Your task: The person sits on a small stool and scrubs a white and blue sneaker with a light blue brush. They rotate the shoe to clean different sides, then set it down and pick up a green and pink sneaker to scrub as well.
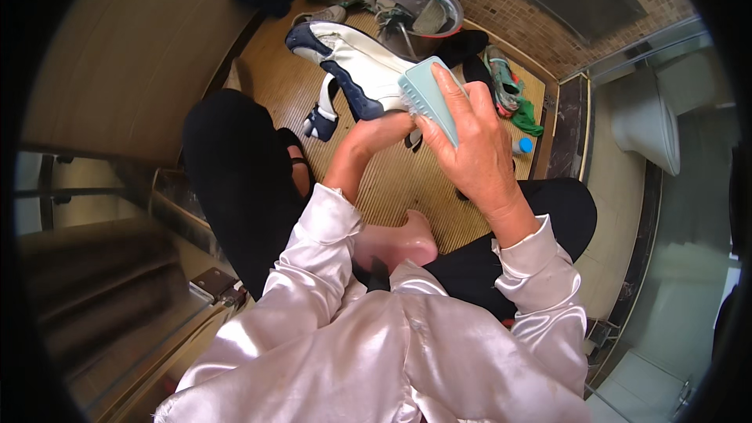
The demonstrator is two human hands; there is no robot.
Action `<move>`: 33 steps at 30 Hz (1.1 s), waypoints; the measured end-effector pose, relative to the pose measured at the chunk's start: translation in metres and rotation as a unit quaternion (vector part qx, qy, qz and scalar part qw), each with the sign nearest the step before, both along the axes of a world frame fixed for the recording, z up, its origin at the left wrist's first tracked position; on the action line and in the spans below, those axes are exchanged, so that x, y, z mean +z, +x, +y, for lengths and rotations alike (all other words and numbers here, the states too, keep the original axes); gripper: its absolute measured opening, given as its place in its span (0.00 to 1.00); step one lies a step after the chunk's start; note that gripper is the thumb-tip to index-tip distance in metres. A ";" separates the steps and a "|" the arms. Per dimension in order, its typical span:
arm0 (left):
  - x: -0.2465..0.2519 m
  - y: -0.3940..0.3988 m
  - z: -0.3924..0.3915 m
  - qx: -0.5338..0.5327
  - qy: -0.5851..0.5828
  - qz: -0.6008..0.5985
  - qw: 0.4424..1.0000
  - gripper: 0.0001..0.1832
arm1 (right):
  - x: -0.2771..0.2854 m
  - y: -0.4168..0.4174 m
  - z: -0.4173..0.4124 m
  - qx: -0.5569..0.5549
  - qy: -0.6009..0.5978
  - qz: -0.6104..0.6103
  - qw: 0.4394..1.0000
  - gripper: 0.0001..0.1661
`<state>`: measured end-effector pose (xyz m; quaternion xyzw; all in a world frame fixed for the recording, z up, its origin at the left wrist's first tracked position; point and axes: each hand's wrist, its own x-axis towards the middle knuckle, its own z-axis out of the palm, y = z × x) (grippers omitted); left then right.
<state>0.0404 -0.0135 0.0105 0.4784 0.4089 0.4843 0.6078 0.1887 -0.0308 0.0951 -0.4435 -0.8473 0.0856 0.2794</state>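
A white and navy shoe [367, 64] is held up before me over the floor, toe end pointing to the upper left. My left hand [385, 131] grips it from below, its fingers mostly hidden behind the shoe. In my right hand [479, 147] is a pale blue scrubbing brush [432, 91], with its bristles against the near end of the shoe. Just below the shoe shows a white and navy strap with a bow [322, 120]; whether it belongs to a second shoe I cannot tell.
Beyond the shoe stands a basin [455, 9] heaped with shoes. More worn footwear [502, 79], a green cloth [527, 117] and a blue-capped bottle [523, 145] lie right on the ribbed mat [388, 194]. A pink plastic stool [420, 241] is between my legs. A toilet [646, 117] stands right.
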 end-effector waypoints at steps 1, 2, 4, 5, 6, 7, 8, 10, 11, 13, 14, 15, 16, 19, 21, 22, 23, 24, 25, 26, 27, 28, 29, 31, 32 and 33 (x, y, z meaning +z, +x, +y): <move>0.005 0.001 -0.002 -0.003 0.014 0.021 1.000 0.22 | -0.002 0.001 0.003 -0.006 0.006 0.003 1.000 0.36; 0.012 0.003 -0.004 -0.007 0.027 0.042 0.999 0.23 | -0.003 0.002 0.010 -0.012 0.012 0.006 1.000 0.35; 0.021 0.005 -0.006 -0.057 0.048 0.141 0.987 0.26 | -0.007 0.003 0.030 -0.043 0.031 -0.002 0.999 0.33; 0.014 0.012 -0.007 -0.060 0.050 0.169 0.982 0.27 | -0.009 0.006 0.044 -0.079 0.028 -0.033 0.996 0.32; 0.006 0.020 -0.008 -0.064 0.052 0.195 0.977 0.29 | -0.012 0.011 0.059 -0.102 0.004 -0.065 0.993 0.32; 0.011 0.026 -0.013 -0.085 0.057 0.217 0.971 0.30 | -0.015 0.016 0.070 -0.126 -0.021 -0.093 0.987 0.32; 0.021 0.029 -0.016 -0.126 -0.001 0.198 0.972 0.31 | -0.020 0.020 0.074 -0.131 -0.023 -0.079 0.988 0.31; 0.018 0.024 -0.013 -0.081 0.047 0.193 0.977 0.30 | -0.012 0.016 0.062 -0.102 -0.013 0.008 0.995 0.31; 0.020 0.016 -0.010 -0.088 0.012 0.182 0.979 0.28 | -0.006 0.014 0.053 -0.085 -0.009 0.051 0.995 0.31; 0.023 0.005 -0.002 -0.104 -0.056 0.158 0.980 0.26 | 0.001 0.013 0.033 -0.026 -0.029 0.086 0.996 0.32; 0.028 -0.002 -0.001 -0.103 -0.042 0.137 0.984 0.24 | 0.002 0.014 0.022 0.006 -0.037 0.085 0.996 0.33; 0.033 -0.008 0.000 -0.104 -0.027 0.120 0.987 0.23 | 0.001 0.014 0.012 0.037 -0.044 0.089 0.994 0.33; 0.014 -0.008 -0.001 -0.094 0.021 0.110 0.989 0.22 | -0.001 0.007 0.004 0.045 -0.010 0.055 0.997 0.33; 0.001 -0.001 -0.003 -0.101 0.040 0.137 0.985 0.19 | -0.008 0.000 0.018 0.052 0.061 0.021 0.997 0.34; 0.010 0.013 -0.009 -0.100 0.041 0.176 0.978 0.19 | -0.011 0.004 0.044 -0.007 0.007 0.005 1.000 0.33; 0.017 0.017 -0.012 -0.112 0.019 0.181 0.977 0.18 | -0.015 0.008 0.059 -0.026 -0.007 0.022 0.999 0.33; 0.025 0.022 -0.013 -0.125 -0.001 0.185 0.975 0.17 | -0.016 0.012 0.067 -0.046 -0.020 0.038 0.998 0.33; 0.034 0.026 -0.015 -0.135 -0.023 0.191 0.972 0.17 | -0.012 0.012 0.067 -0.049 -0.042 0.029 0.997 0.32; 0.039 0.025 -0.016 -0.140 -0.020 0.157 0.977 0.17 | -0.010 0.010 0.062 -0.043 -0.023 0.032 0.998 0.32; 0.040 0.023 -0.015 -0.153 -0.039 0.143 0.977 0.18 | -0.007 0.007 0.054 -0.036 -0.005 0.034 0.999 0.32; 0.040 0.018 -0.013 -0.164 -0.058 0.128 0.976 0.21 | -0.003 0.004 0.046 -0.028 0.014 0.036 0.999 0.32; 0.040 0.012 -0.013 -0.174 -0.081 0.114 0.975 0.23 | 0.000 0.003 0.037 -0.006 0.026 0.026 0.999 0.32; 0.045 0.005 -0.010 -0.174 -0.113 0.199 0.958 0.19 | 0.003 0.002 0.026 0.018 -0.022 0.010 1.000 0.32; -0.007 0.001 -0.006 -0.110 -0.025 0.109 0.988 0.18 | 0.001 0.000 0.007 0.076 -0.048 0.034 0.995 0.32; -0.010 0.004 -0.005 -0.105 0.006 0.129 0.986 0.18 | -0.002 0.000 0.004 0.064 -0.026 0.012 0.998 0.32; -0.012 0.007 -0.005 -0.099 0.037 0.150 0.983 0.19 | -0.005 0.000 0.010 0.043 -0.022 0.013 0.999 0.33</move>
